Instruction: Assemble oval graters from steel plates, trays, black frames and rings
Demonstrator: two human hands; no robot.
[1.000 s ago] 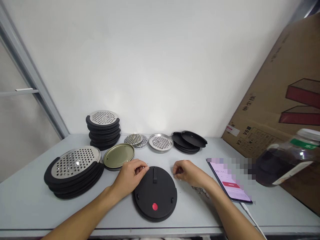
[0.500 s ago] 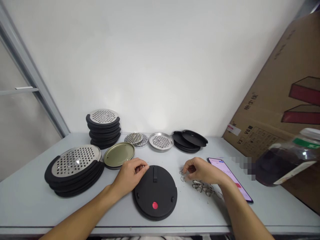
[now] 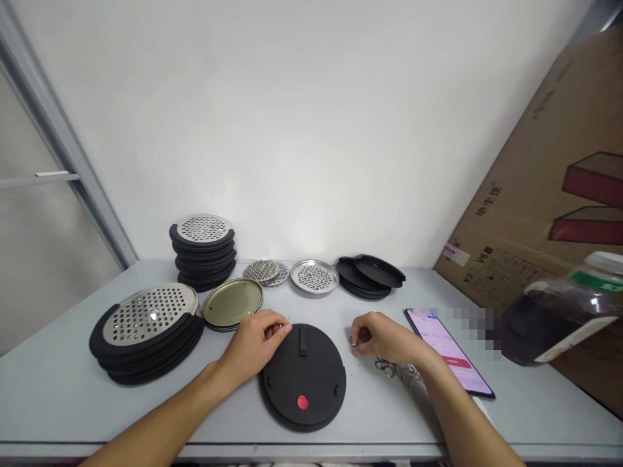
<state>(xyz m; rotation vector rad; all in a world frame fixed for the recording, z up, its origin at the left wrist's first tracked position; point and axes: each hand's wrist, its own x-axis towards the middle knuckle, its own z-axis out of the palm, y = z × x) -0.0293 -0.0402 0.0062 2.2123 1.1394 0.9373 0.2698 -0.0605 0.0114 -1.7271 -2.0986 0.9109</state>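
Note:
A black round plate [image 3: 304,373] lies on the table in front of me, with a short strip near its top, two small knobs and a red dot. My left hand [image 3: 260,337] rests at its upper left edge, fingers curled and thumb pressed to the index finger; whatever they pinch is too small to make out. To the right of the plate, my right hand [image 3: 379,337] is closed in a pinch on a small metal wire ring [image 3: 354,347], partly hidden by the fingers. Several more wire rings [image 3: 396,371] lie in a pile under my right wrist.
Stacks of black-rimmed perforated discs [image 3: 150,318] stand at left, beside an olive oval lid [image 3: 233,303]. Perforated metal discs [image 3: 315,277] and black trays [image 3: 367,275] line the wall. A phone [image 3: 450,350], a dark-filled jar [image 3: 555,318] and a cardboard box [image 3: 525,214] are at right.
My right hand has dropped slightly and its fingers have closed around the wire ring that lay below them. My left hand and the black plate stay in place.

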